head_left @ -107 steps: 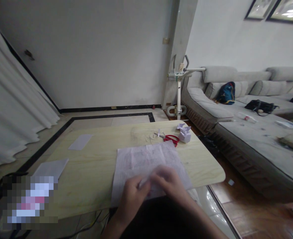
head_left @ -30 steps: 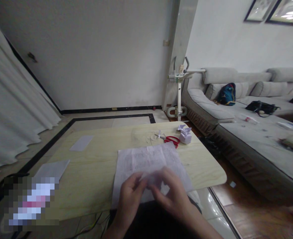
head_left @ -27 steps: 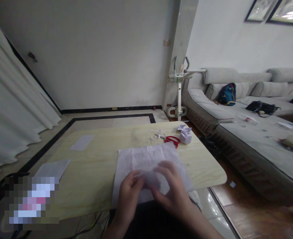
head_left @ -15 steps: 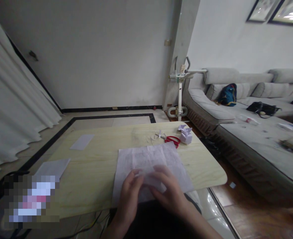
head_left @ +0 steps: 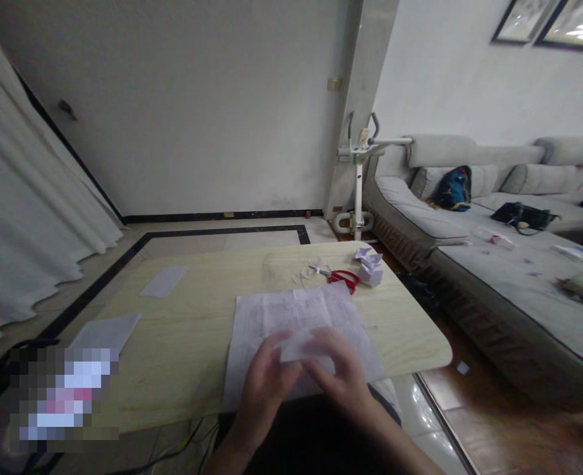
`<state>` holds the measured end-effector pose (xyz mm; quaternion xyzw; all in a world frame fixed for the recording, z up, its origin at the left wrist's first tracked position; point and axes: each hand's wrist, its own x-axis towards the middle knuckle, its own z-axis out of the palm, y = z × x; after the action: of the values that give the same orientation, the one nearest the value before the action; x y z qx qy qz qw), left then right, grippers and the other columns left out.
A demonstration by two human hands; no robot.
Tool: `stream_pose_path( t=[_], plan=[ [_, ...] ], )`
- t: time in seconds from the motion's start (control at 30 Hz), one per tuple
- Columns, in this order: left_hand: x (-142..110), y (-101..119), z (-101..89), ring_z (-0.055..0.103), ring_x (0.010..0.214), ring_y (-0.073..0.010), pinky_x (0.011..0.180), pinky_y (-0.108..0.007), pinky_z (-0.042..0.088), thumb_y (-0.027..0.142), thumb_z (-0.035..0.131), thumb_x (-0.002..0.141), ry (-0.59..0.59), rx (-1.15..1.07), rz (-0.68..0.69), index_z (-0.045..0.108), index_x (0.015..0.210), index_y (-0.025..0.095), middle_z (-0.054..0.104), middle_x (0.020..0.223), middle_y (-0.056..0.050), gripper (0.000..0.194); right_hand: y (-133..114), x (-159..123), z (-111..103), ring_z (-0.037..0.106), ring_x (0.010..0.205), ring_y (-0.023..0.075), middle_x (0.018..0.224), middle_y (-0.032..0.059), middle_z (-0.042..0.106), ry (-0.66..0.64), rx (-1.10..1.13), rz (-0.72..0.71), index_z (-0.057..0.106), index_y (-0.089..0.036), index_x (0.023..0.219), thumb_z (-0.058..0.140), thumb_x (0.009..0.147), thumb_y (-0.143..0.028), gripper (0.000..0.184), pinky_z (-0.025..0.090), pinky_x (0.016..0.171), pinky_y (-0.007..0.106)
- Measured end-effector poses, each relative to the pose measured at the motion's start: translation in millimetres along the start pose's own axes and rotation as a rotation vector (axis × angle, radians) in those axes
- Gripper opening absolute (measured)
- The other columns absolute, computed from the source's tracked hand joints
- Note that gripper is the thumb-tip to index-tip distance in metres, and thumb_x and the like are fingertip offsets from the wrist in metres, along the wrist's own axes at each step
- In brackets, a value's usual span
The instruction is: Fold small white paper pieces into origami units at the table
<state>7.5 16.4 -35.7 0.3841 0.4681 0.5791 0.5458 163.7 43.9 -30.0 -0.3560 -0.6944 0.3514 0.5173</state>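
A small piece of white paper (head_left: pixel 296 347) is pinched between my two hands, its surface partly hidden by the fingers and blurred. My left hand (head_left: pixel 270 373) grips its left side, thumb and fingers closed. On the right side, my right hand (head_left: pixel 338 366) holds it with bent fingers. Both hands are above the near part of a large creased printed sheet (head_left: pixel 291 310) that lies on the table. Beyond that sheet's far right corner rest red-handled scissors (head_left: pixel 345 280). Folded white paper pieces (head_left: pixel 370 269) stand beside the scissors.
The pale wooden table (head_left: pixel 183 369) has a rounded right corner. Thin paper scraps (head_left: pixel 304 274) lie by the scissors' blades. At the left are a small white sheet (head_left: pixel 164 282) and more paper (head_left: pixel 106 332). A grey sofa (head_left: pixel 519 284) stands to the right.
The small paper has come up into clearer view between my hands, tilted differently. My left hand has shifted slightly right, its fingers now further around the paper.
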Motion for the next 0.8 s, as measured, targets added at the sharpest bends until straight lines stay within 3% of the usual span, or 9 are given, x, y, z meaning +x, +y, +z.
stream_pose_path(
  t=[0.1,0.27,0.33,0.47,0.63,0.8],
  plan=[
    [-1,-1,0.8,0.07,0.085,-0.0217,0.074,-0.029,0.056,0.033,0.075,0.072,-0.002,0.072,0.032,0.061,0.107,0.023,0.075,0.095,-0.003,0.039,0,2,0,0.063,0.088,0.0225,0.086,0.004,0.068,0.022,0.055,0.025,0.07,-0.022,0.081,0.072,0.082,-0.025,0.004,0.049,0.082,0.034],
    [-3,6,3.2,0.068,0.074,-0.02,0.068,-0.027,0.055,0.037,0.066,0.078,0.11,0.291,0.165,0.064,0.08,0.02,0.069,0.075,-0.001,0.017,0,3,2,0.063,0.09,0.0236,0.081,0.0042,0.07,0.004,0.072,0.058,0.071,-0.022,0.075,0.072,0.081,-0.024,0.007,0.049,0.083,0.034],
    [-3,10,3.9,0.067,0.071,-0.0196,0.065,-0.026,0.055,0.037,0.064,0.079,0.112,0.34,0.194,0.063,0.077,0.02,0.068,0.071,-0.001,0.017,3,2,3,0.064,0.09,0.0239,0.086,0.0049,0.07,0.029,0.096,0.106,0.071,-0.022,0.081,0.072,0.08,-0.026,0.005,0.05,0.082,0.035],
    [-2,11,4.0,0.064,0.065,-0.0179,0.059,-0.024,0.053,0.035,0.061,0.08,0.134,0.406,0.241,0.063,0.074,0.02,0.066,0.067,-0.001,0.017,9,-1,4,0.065,0.094,0.025,0.1,0.0061,0.07,0.094,0.167,0.266,0.068,-0.023,0.1,0.076,0.074,-0.031,0.029,0.053,0.081,0.036],
    [-2,10,4.5,0.063,0.06,-0.0169,0.054,-0.023,0.052,0.033,0.061,0.078,0.146,0.415,0.263,0.061,0.072,0.021,0.062,0.063,0.002,0.014,9,1,6,0.067,0.068,0.0205,0.075,0.0023,0.07,0.08,0.246,0.431,0.067,-0.02,0.088,0.078,0.071,-0.038,0.028,0.053,0.062,0.029],
    [-3,16,7.5,0.067,0.061,-0.0184,0.055,-0.024,0.055,0.035,0.062,0.076,0.149,0.396,0.268,0.063,0.069,0.02,0.066,0.062,0.0,0.017,3,2,9,0.068,0.06,0.0192,0.065,0.0004,0.072,0.099,0.343,0.489,0.062,-0.02,0.085,0.079,0.071,-0.036,0.027,0.052,0.056,0.026]
  ],
)
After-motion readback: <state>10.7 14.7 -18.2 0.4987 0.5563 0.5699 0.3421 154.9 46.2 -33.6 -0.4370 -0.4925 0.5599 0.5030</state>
